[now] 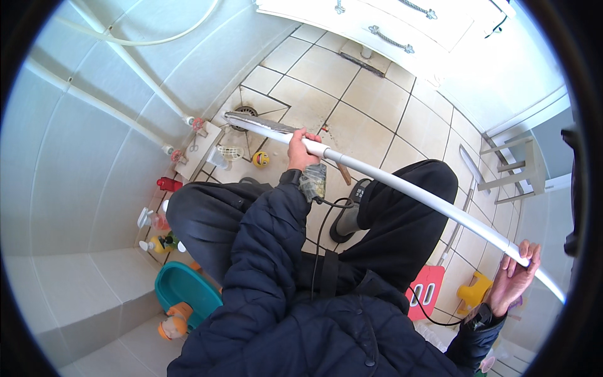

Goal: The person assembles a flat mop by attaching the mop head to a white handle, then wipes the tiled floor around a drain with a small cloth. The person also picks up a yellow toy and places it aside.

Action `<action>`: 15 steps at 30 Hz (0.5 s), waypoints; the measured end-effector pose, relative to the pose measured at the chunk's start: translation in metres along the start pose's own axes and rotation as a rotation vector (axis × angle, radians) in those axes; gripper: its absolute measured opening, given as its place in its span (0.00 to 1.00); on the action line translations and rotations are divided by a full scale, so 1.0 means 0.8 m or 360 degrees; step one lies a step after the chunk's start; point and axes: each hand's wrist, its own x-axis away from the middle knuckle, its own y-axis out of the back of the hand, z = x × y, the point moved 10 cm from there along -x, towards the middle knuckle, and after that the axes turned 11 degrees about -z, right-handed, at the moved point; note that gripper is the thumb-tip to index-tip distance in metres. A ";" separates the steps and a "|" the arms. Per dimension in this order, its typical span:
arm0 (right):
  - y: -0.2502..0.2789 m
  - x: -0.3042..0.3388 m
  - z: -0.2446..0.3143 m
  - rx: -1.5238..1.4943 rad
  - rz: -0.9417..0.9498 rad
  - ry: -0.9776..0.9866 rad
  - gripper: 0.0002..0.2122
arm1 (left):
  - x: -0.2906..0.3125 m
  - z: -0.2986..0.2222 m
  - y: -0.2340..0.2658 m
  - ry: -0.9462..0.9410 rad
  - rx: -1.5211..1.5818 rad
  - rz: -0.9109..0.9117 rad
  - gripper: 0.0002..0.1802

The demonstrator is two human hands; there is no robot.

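Note:
A long white pole [402,184] with a narrow grey, worn-looking head [260,121], seemingly a flat mop, slants across my lap from upper left to lower right. My left hand [303,149] is wrapped round the pole just behind the head. Farther along, near the right rim, my right hand [515,276] pinches the pole between thumb and fingers. The head's tip is over the round floor drain [245,113]; whether it touches the floor I cannot tell. Below my left hand a brown strip [343,174] shows, partly hidden by the pole.
Left of my knees stand spray bottles [152,218], a teal tub [182,289] and a yellow ball [260,159]. Pipes with red valves [198,124] run along the wall. On the right are a long-handled squeegee [472,164], a stool [527,166] and a red board [427,289]. A white cabinet [389,25] stands ahead.

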 end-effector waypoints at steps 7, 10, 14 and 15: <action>0.036 0.002 0.019 0.0136 -0.0460 0.0104 0.13 | 0.019 0.011 -0.016 -0.0099 -0.0099 -0.0064 0.07; 0.039 0.002 0.019 0.0139 -0.0428 0.0080 0.13 | 0.024 0.017 -0.020 -0.0046 -0.0158 -0.0052 0.07; 0.052 0.001 0.026 0.0113 -0.0472 0.0152 0.14 | 0.025 0.020 -0.025 -0.0024 -0.0172 -0.0024 0.06; 0.055 0.001 0.028 0.0117 -0.0494 0.0170 0.14 | 0.026 0.022 -0.029 -0.0001 -0.0156 0.0023 0.06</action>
